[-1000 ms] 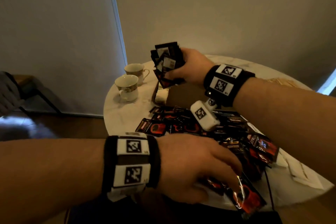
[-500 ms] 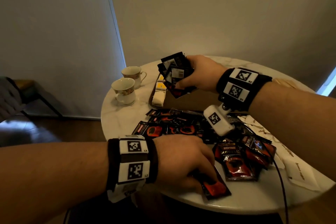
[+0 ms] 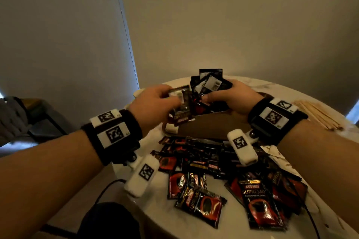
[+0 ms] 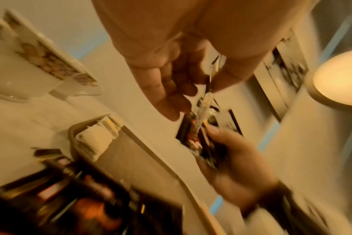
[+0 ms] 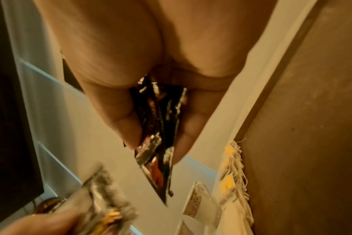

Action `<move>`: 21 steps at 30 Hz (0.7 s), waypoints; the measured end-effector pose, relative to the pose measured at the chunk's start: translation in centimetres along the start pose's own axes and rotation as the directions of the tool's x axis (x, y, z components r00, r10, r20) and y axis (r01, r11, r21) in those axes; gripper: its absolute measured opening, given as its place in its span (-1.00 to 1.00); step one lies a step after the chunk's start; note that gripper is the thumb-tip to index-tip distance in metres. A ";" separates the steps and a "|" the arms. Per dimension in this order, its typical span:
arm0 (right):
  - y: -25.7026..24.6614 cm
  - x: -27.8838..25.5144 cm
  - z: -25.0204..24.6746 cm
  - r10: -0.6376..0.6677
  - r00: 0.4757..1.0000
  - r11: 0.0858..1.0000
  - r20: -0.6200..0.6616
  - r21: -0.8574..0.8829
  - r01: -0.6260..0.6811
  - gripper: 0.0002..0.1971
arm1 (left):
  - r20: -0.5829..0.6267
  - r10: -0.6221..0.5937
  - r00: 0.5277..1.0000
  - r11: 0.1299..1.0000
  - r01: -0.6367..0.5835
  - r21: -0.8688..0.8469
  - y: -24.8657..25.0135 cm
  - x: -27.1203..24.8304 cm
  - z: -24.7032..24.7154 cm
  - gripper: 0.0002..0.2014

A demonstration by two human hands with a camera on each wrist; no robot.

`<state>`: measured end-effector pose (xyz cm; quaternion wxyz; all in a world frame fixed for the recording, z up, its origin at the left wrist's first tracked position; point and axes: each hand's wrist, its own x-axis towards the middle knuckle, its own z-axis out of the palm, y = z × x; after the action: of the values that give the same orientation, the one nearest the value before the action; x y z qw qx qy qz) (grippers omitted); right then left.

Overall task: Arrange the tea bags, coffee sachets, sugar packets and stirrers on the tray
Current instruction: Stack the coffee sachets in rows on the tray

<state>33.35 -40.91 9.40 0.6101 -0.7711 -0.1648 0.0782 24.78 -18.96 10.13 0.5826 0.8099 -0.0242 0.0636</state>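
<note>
Head view: the right hand grips a fanned bundle of black sachets above the tray, fingers curled round it. The left hand pinches one sachet just beside the bundle, touching its left edge. Loose sachets lie scattered on the table in front of the tray; stirrers lie at the right, well apart from it. Left wrist view: the left thumb and fingers clamp the sachet edge-on; tea bags stand at the tray's near end; a cup stands beyond the tray. Right wrist view: the thumb and fingers are pressed together on the bundle; the tea bags line the tray's wall.
</note>
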 end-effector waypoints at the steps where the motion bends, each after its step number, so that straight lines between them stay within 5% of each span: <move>1: 0.2 0.1 -0.1 0.009 1.000 0.998 0.010 0.056 -0.010 -0.67 | -0.074 -0.061 0.995 0.993 0.053 -0.108 0.1 0.8 -0.1 -0.92; 5: 1.2 1.0 0.5 0.043 0.998 0.962 0.040 0.267 -0.053 -0.69 | -0.145 -0.248 0.958 0.908 0.178 -0.380 -0.4 3.6 0.9 -0.87; 8: 1.9 2.5 0.9 0.088 0.995 0.925 0.042 0.366 -0.097 -0.52 | 0.003 -0.323 0.946 0.788 0.271 -0.553 -1.3 5.6 2.7 -0.70; 12: 2.3 4.5 0.9 0.167 0.985 0.893 0.033 0.418 -0.165 -0.56 | 0.183 -0.284 0.941 0.610 0.325 -0.723 -1.8 8.6 4.8 -0.56; 16: 3.2 6.9 0.7 0.169 0.982 0.926 0.081 0.327 -0.187 -0.62 | 0.334 -0.246 0.910 0.645 0.411 -0.644 -2.1 10.5 6.0 -0.55; 21: 4.1 10.2 0.4 0.122 0.980 0.988 0.159 0.076 -0.135 -0.61 | 0.276 -0.321 0.906 0.694 0.423 -0.583 -3.2 13.0 6.5 -0.66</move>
<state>43.40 -37.79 6.21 0.6219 -0.7446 -0.1578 0.1840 38.56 -23.65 6.74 0.8164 0.5576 0.0762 -0.1296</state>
